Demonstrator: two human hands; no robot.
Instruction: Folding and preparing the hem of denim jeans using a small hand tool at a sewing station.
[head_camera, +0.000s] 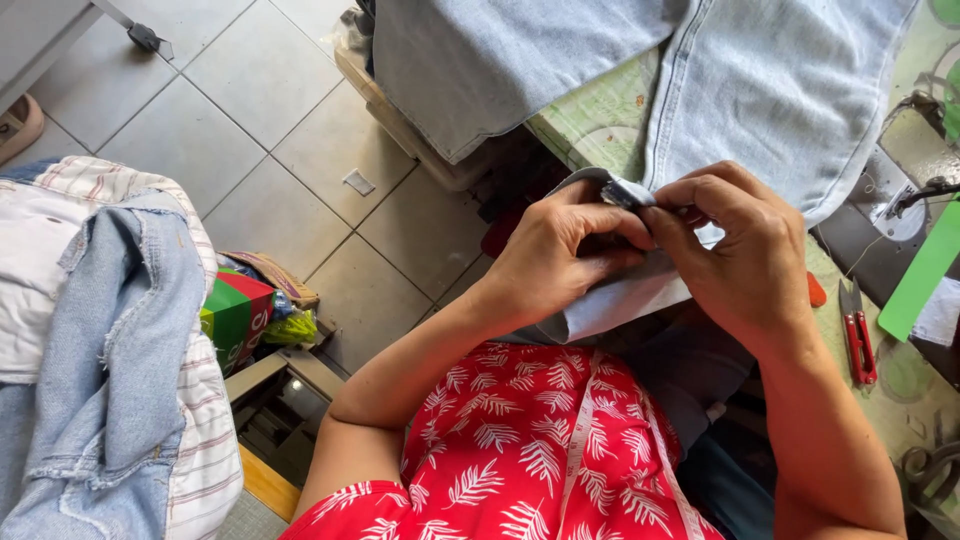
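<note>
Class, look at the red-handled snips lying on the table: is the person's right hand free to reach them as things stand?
Probably not at once. The right hand pinches the folded denim edge together with the left hand. The red-handled snips lie uncovered just beside its wrist, so the path is free once it lets go.
</note>
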